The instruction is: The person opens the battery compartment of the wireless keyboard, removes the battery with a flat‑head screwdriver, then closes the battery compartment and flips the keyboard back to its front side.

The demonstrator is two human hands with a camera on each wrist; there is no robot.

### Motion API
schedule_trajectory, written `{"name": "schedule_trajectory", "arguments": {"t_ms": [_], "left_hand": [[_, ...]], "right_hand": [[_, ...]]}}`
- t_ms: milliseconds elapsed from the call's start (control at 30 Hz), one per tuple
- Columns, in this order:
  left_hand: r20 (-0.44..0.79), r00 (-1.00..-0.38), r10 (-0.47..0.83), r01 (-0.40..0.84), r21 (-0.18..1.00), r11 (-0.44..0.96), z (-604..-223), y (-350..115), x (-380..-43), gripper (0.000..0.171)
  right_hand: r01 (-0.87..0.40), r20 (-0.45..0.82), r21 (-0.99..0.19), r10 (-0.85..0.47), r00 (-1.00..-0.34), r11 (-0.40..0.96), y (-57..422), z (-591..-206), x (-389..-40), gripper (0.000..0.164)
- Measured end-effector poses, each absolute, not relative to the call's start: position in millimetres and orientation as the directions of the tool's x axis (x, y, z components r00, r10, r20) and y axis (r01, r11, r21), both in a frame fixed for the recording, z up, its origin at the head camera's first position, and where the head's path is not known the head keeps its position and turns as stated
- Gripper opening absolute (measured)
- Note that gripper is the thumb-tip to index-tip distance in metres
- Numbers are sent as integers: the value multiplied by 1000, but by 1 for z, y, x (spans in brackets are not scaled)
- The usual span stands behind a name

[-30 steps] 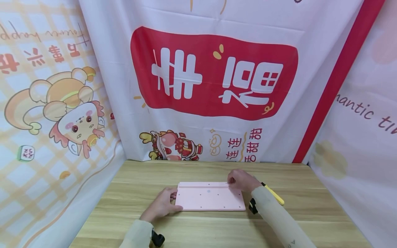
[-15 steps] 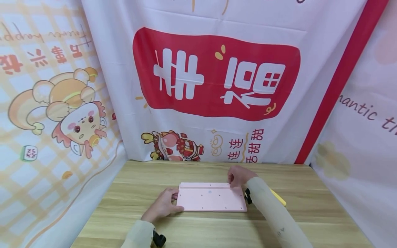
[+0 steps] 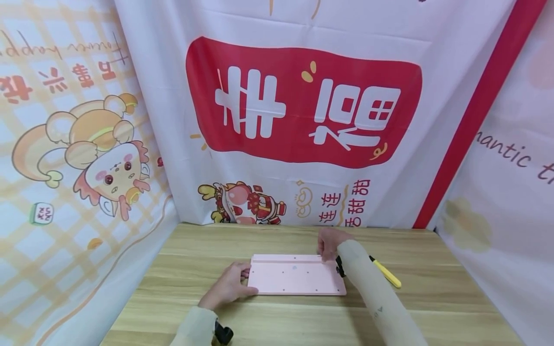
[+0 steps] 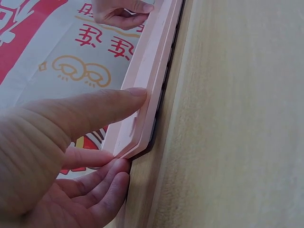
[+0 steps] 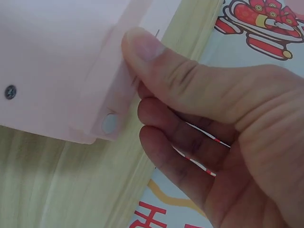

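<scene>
A pale pink keyboard (image 3: 298, 278) lies face down on the table, its underside dotted with small screws. Dark keys show under its edge in the left wrist view. My left hand (image 3: 229, 286) grips its left end: the thumb rests on the near edge and the other fingers meet the corner. At the far edge, near the right corner, my right hand (image 3: 331, 242) pinches the raised strip, thumb on top and fingers curled behind it. Close to that thumb, the right wrist view shows a round white pad (image 5: 109, 123) and a dark screw (image 5: 10, 92).
To the right of the keyboard, partly behind the right forearm, lies a yellow-handled tool (image 3: 387, 274) with a black end. Printed cloth (image 3: 303, 192) hangs at the back and both sides of the wooden table (image 3: 285, 319).
My right wrist and forearm have swung left and inward while the fingers stay at the keyboard's far edge. More of the yellow-handled tool shows now. The left hand keeps its place.
</scene>
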State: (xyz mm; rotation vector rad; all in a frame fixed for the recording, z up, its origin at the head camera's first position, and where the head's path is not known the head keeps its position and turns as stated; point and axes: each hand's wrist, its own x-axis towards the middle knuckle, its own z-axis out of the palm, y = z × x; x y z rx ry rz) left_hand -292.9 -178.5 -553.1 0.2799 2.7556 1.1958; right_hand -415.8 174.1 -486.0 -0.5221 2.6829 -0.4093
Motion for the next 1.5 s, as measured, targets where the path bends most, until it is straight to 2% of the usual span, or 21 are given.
{"name": "schedule_trajectory", "arguments": {"t_ms": [267,533,700,1033,1133,1500], "left_hand": [[-42,-976,212,115,730,674,-550,-177,-292,78],[-43,-978,203,106,734,670,-550,-177,-288,80],[-49,-979,197,96,741,665,-553,-176,-287,81],[-23,-980,199,117,741,661,-552,-177,-289,80],[-28,-980,196,112,739,665,-552,-177,-289,80],[-42,-981,190,99,734,672,-553,-177,-291,80]], "right_hand": [[-321,-309,-330,-423,-852,888,174,-481,-412,23],[-286,-272,-427,-423,-864,858,176,-474,-394,13],[-344,-177,-466,-467,-866,815,185,-485,-393,15],[-483,-67,-525,-600,-797,701,200,-494,-394,15],[-518,-55,-516,-630,-775,682,201,-491,-391,15],[-539,-35,-489,-632,-774,686,206,-486,-399,10]]}}
